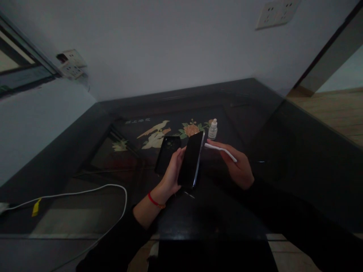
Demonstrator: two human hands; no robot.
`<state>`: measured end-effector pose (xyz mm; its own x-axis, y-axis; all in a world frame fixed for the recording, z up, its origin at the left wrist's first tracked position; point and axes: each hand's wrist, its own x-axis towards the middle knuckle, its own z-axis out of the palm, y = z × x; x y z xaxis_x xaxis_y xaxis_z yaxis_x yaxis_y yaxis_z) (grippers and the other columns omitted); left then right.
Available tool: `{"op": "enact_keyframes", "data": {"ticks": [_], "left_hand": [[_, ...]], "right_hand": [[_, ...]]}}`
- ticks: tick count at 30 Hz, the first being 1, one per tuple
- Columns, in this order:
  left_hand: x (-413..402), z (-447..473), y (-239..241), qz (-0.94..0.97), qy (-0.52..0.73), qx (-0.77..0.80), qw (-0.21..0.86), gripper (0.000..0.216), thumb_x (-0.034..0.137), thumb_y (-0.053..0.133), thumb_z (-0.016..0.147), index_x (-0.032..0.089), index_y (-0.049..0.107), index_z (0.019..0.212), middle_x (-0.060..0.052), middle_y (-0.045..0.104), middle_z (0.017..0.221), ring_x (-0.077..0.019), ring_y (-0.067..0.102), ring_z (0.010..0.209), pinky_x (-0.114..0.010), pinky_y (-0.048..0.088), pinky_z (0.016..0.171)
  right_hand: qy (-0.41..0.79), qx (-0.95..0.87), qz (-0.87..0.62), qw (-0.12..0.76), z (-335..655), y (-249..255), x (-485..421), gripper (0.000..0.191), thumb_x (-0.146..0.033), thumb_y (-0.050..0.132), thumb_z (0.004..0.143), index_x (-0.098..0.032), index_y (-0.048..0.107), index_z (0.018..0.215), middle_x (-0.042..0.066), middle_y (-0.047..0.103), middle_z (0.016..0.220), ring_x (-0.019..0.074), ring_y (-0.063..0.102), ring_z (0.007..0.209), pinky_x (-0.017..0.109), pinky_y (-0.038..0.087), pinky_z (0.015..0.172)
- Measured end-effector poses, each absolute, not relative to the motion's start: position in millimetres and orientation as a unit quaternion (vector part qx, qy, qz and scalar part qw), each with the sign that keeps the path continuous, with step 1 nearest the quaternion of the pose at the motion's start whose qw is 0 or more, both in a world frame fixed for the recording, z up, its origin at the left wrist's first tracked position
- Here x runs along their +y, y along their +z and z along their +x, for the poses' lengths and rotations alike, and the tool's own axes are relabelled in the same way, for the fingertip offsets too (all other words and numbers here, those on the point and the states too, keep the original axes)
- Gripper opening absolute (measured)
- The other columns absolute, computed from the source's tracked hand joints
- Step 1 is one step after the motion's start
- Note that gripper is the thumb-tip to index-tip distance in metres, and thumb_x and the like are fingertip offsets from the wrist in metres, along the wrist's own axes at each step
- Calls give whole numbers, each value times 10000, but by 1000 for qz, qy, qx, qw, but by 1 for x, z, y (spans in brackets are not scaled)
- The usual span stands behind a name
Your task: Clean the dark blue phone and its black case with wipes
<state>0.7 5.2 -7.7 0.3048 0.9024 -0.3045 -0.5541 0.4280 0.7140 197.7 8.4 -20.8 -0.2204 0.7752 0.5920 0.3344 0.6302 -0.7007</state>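
Glossy, rectangular black phone (pixel 191 162) — thin, bent white cloth (pixel 221 148) just beside

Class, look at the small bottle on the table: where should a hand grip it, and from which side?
Probably around the body of the bottle, below its narrower white cap, coming from the right. It stands upright, so thumb and fingers could close on opposite sides. The phone is to its left, and the right hand with the white cloth is on the near side.
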Motion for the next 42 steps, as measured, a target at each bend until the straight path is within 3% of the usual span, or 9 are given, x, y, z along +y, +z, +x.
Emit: {"op": "enact_keyframes", "data": {"ticks": [4,9,14,20,23,26,32,37,42], "left_hand": [[4,1,-16,231,421,323,816,429,575,465,883,193,629,991,18,571,686,-64,455,430,-164,327,378],[-4,4,-23,198,339,311,865,585,702,518,784,133,652,806,-42,610,685,-123,565,571,-215,434,511],[-6,6,-21,91,318,342,879,575,622,421,888,118,682,976,-90,695,809,-174,643,687,-335,512,715],[-2,10,-19,29,410,331,850,543,565,448,906,99,642,1106,-107,725,905,-202,675,805,-545,420,995],[-2,11,-18,16,412,330,849,610,614,410,898,122,597,1205,-126,712,1045,-247,664,961,-614,352,1033],[-5,11,-15,42,400,300,865,690,674,353,882,128,588,1234,-141,679,1154,-286,631,1059,-608,363,1018],[-15,13,-15,106,333,265,899,774,712,250,879,115,588,1238,-166,667,1173,-322,632,1047,-571,447,909],[-20,16,-20,125,288,306,899,752,719,255,871,114,643,1093,-155,720,895,-295,681,827,-590,460,855],[-20,16,-20,143,291,290,900,773,712,211,880,111,625,1132,-181,710,980,-312,673,892,-576,455,867]], "right_hand": [[310,-747,-317,495,188,-21,-2,352,-224,389,995,-270,600,1273,35,584,1358,183,548,1255,357,438,1074],[315,-797,-251,450,185,-26,-5,392,-196,406,984,-284,540,1341,43,507,1430,187,488,1310,393,413,1099],[322,-778,-265,470,187,-24,-3,374,-201,411,983,-288,571,1310,34,575,1369,190,555,1249,405,470,1058],[388,-575,-406,595,199,-27,22,289,-333,517,946,-248,668,1177,47,656,1244,235,640,1118,366,643,771],[412,-559,-417,586,201,-34,30,283,-348,557,919,-233,690,1141,55,668,1215,241,669,1056,386,645,766],[413,-592,-420,551,200,-35,30,296,-322,524,935,-237,673,1176,59,645,1269,242,649,1109,413,617,846],[234,-736,-388,503,200,-25,19,376,-165,453,946,-238,596,1286,61,589,1352,208,529,1276,451,425,1096],[93,-849,-271,443,191,-22,8,418,-105,455,933,-159,532,1340,140,533,1398,212,439,1351,432,429,1099],[11,-862,-280,423,196,-21,15,385,-80,414,950,-119,543,1311,174,582,1336,219,448,1344,449,437,1095]]}}
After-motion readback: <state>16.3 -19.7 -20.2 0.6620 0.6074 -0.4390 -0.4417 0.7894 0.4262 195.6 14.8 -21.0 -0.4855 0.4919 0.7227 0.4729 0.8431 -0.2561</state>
